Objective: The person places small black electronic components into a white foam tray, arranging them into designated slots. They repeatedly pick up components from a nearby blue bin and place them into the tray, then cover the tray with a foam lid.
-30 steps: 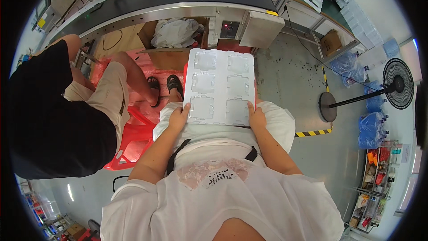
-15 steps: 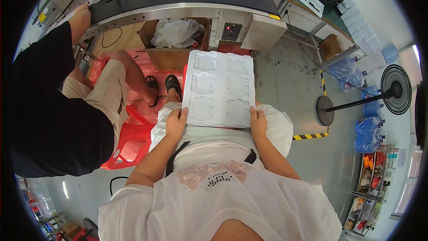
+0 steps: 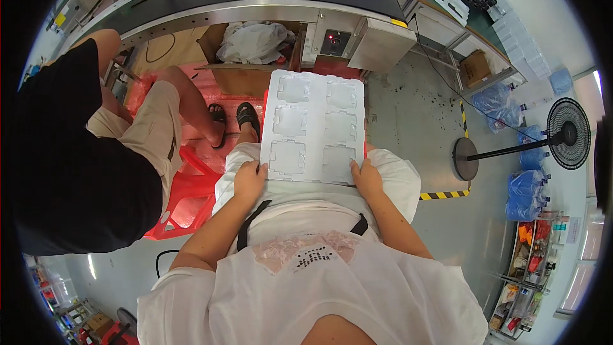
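Both hands, left hand [image 3: 248, 179] and right hand [image 3: 366, 177], are closed on the near corners of a white moulded plastic tray with six square pockets [image 3: 313, 126], held flat over the lap. Its far edge reaches toward a steel conveyor frame [image 3: 268, 11] (bare grey floor [image 3: 408, 115] lies rightward); a seated person in black [image 3: 70, 172] crowds the left side.

Hands on the tray: two, the left hand [image 3: 248, 179] and the right hand [image 3: 366, 176], at the middle of the frame.
Plastic tray [image 3: 313, 128]: one, white, centre of the frame.
Pockets in the tray: six, in two columns of three.
Sandals [image 3: 230, 119]: two, black, left of the tray.
Other people: one person [image 3: 83, 160], at the left edge.
Standing fan [image 3: 562, 134]: one, at the right edge.
Blue bags [image 3: 527, 191]: at least three, at the right; the exact number is hard to tell.
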{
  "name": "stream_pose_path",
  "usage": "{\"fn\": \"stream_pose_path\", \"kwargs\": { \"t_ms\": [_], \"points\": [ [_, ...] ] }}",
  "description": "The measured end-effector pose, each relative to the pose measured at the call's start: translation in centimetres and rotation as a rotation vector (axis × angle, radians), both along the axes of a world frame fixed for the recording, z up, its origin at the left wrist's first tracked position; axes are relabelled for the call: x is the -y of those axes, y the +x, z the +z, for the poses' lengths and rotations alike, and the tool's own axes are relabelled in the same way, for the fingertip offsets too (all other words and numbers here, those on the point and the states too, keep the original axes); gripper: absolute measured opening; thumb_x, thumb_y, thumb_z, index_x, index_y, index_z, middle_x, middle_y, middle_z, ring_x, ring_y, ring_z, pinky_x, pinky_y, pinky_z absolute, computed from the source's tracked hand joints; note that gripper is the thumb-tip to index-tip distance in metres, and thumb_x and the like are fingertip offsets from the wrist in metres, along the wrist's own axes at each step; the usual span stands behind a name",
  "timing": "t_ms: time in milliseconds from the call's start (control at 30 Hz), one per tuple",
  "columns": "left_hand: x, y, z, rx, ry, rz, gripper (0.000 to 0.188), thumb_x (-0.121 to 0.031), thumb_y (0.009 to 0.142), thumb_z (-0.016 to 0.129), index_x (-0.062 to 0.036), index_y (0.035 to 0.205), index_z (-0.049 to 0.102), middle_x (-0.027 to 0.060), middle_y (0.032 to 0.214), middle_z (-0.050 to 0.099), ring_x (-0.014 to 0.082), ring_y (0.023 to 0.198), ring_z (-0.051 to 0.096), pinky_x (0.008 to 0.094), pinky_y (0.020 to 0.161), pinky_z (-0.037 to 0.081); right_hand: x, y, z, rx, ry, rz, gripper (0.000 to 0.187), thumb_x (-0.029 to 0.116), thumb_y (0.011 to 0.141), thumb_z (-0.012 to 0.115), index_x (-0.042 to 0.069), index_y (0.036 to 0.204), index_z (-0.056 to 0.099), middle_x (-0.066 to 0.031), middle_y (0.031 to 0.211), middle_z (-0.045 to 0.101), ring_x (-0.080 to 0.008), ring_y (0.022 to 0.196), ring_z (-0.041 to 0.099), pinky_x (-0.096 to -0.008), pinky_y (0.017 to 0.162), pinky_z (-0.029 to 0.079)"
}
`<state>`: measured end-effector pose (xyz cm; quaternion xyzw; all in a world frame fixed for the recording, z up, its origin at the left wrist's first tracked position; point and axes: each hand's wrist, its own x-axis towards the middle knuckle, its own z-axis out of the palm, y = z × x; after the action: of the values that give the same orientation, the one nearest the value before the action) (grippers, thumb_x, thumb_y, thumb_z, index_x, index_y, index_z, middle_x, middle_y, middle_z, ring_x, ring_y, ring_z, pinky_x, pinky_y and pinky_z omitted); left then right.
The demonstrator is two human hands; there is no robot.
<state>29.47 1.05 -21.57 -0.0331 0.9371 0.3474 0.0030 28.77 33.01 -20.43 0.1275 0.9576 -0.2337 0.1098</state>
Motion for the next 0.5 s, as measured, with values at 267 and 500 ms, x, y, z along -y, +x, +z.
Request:
{"fn": "stream_pose_path", "kwargs": {
  "t_ms": [267,500],
  "points": [
    [-0.2,-0.7,2.6,0.277,-0.074,-0.052,0.033,-0.028,0.086,0.054,0.0040,0.086,0.060,0.0254,0.087,0.059,0.0402,0.084,0.057,0.0473,0.075,0.045,-1.3,-0.2,-1.2,0.058,-0.049,0.084,0.049,0.043,0.090,0.049,-0.006,0.098,0.050,-0.0315,0.091,0.061,-0.0446,0.086,0.060,-0.0487,0.075,0.046],
    [-2.4,-7.6,2.3,-0.375,-0.227,-0.352,0.054,-0.037,0.087,0.055,-0.0017,0.127,0.045,0.0218,0.133,0.042,0.0361,0.122,0.041,0.0467,0.100,0.034,-3.0,-8.5,5.3,0.315,0.067,0.515,0.047,0.041,0.086,0.056,0.000,0.109,0.058,-0.0218,0.103,0.063,-0.0361,0.096,0.060,-0.0411,0.082,0.047]
  ]
}}
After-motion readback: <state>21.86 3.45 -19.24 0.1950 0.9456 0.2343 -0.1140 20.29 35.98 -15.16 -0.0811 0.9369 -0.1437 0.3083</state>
